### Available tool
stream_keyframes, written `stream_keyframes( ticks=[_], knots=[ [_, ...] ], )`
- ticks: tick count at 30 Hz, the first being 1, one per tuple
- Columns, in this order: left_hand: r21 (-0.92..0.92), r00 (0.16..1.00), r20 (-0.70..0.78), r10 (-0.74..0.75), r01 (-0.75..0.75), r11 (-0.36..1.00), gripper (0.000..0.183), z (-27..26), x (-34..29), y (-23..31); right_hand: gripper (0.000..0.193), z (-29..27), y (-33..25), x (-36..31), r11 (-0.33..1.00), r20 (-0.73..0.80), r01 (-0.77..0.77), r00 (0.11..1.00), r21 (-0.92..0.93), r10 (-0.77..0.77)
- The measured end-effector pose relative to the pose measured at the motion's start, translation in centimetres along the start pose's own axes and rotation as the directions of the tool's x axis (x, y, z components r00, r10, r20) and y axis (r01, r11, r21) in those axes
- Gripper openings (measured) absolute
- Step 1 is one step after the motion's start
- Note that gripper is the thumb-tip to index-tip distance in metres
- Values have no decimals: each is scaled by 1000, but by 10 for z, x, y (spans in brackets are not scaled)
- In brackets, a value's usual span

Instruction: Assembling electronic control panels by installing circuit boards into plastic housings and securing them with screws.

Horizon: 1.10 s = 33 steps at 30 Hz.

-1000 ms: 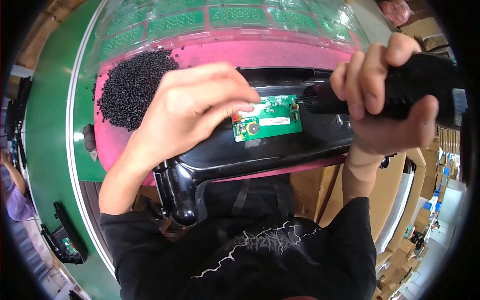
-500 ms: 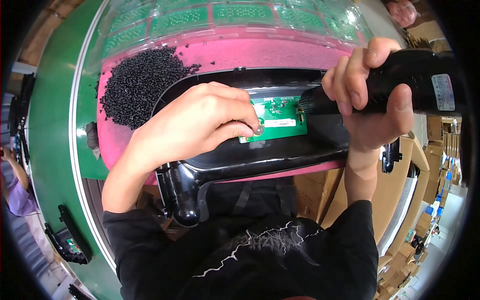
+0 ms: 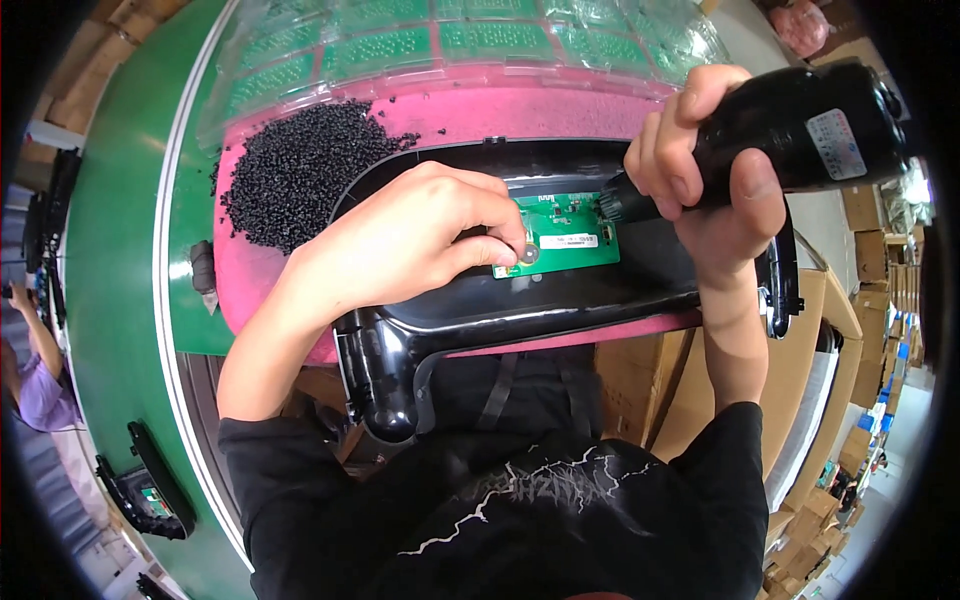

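Note:
A green circuit board (image 3: 575,262) lies inside a large black plastic housing (image 3: 480,318). My left hand (image 3: 425,235) is closed at the board's left end, thumb and fingertips pinched together beside a small round part (image 3: 530,253). Those fingers hide that end of the board. In my right hand (image 3: 715,185) is a black electric screwdriver (image 3: 775,130), gripped round its body and held tilted. Its ribbed nose (image 3: 625,200) meets the board's upper right corner; the bit itself is hidden.
A heap of small black parts (image 3: 300,175) lies on the pink mat (image 3: 480,112) at the far left. Behind it stand clear trays (image 3: 400,75) over green boards. Another black housing (image 3: 145,490) is on the green table, lower left. An open carton (image 3: 800,370) stands at right.
The screwdriver's rear end has swung left and slightly up, my right hand moving with it, while its nose stays at the board's corner. My left hand keeps its pinch. The whole view has shifted slightly.

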<state>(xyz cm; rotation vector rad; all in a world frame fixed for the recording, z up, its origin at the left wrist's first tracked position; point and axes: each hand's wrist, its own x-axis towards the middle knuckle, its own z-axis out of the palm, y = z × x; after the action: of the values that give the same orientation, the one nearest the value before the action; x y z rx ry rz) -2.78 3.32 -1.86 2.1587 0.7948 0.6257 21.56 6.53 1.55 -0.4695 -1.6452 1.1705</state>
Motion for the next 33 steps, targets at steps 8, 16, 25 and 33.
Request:
stream_keyframes(
  ticks=[8,16,25,33],
  knots=[
    [0,999,20,-25,25,1000,15,0,0,-3,54,0,4,12,989,101,-109,990,97,99],
    [60,969,-216,120,-110,992,16,3,1,-1,58,15,-23,6,897,112,199,959,396,-262],
    [111,908,-360,214,-186,976,19,6,-2,-2,68,21,-34,10,912,155,240,940,332,-304],
    [306,906,-360,224,-112,945,15,3,-3,-6,71,16,-10,24,932,309,110,924,347,-224]
  ],
)
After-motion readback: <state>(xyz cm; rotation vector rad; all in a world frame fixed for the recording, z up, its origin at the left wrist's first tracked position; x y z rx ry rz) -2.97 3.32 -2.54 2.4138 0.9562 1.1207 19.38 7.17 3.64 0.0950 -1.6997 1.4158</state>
